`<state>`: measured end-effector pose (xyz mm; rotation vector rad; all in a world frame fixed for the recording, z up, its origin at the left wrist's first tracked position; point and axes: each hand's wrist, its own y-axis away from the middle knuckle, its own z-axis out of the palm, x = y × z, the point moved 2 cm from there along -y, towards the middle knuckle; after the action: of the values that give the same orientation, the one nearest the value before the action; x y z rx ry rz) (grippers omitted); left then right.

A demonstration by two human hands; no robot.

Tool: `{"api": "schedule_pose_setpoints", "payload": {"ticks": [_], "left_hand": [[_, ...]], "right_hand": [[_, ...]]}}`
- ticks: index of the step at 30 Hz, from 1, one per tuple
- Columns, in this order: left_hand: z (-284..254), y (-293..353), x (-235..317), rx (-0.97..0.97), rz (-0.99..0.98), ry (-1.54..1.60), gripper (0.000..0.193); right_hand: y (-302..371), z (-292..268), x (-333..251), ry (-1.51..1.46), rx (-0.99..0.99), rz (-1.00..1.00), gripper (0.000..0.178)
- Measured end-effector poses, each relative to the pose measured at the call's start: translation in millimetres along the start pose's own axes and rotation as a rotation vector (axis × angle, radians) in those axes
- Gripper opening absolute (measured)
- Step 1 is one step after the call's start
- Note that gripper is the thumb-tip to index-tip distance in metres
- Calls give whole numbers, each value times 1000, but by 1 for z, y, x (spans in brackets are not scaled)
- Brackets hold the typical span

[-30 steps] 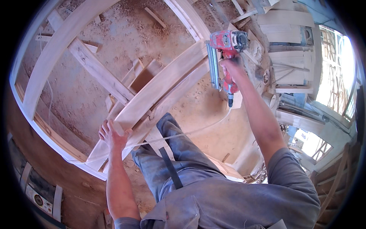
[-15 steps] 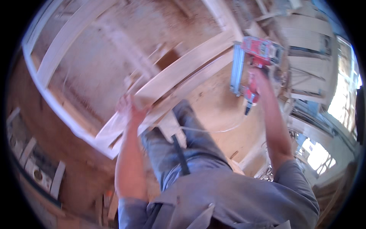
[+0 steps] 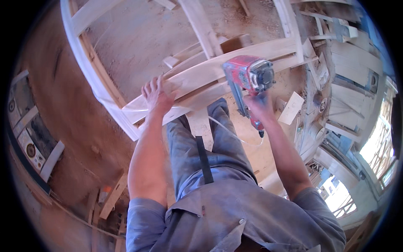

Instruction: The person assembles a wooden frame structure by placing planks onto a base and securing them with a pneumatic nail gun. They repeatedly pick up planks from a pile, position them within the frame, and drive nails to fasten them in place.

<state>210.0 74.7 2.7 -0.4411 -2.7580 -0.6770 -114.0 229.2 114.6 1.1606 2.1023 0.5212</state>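
Observation:
My right hand (image 3: 259, 107) is closed around the handle of a red nail gun (image 3: 243, 67), whose magazine slants down on its left side. A thin pale hose (image 3: 235, 136) curves from the handle's lower end toward my legs. The gun's front end overlaps the near wooden rail (image 3: 201, 75) of a large frame; whether it touches the wood is hidden. My left hand (image 3: 158, 98) lies on that rail near its left end, fingers stretched and spread across the wood. A second, lower board (image 3: 205, 94) runs alongside the rail on the near side, with a dark gap between them.
A crosspiece (image 3: 199, 27) and a left side piece (image 3: 94, 77) belong to the frame. Wood offcuts (image 3: 291, 108) lie on the dusty floor at right. Stacked boards (image 3: 352, 92) stand farther right. At the left edge sits equipment with a round dial (image 3: 30, 150).
My right hand has brought the nail gun leftward and turned it, from beyond the rail's right end to over the rail. The view has shifted; my left hand stays on the rail.

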Motion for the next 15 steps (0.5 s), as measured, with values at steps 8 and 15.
{"api": "schedule_pose_setpoints", "payload": {"ticks": [8, 15], "left_hand": [[-5, 5, -3, -17, -50, 105, 79], [-13, 5, -9, -65, -70, 186, 76]], "right_hand": [[1, 17, -49, -288, -179, 12, 22], [-15, 26, -146, -389, -202, -5, 22]]}}
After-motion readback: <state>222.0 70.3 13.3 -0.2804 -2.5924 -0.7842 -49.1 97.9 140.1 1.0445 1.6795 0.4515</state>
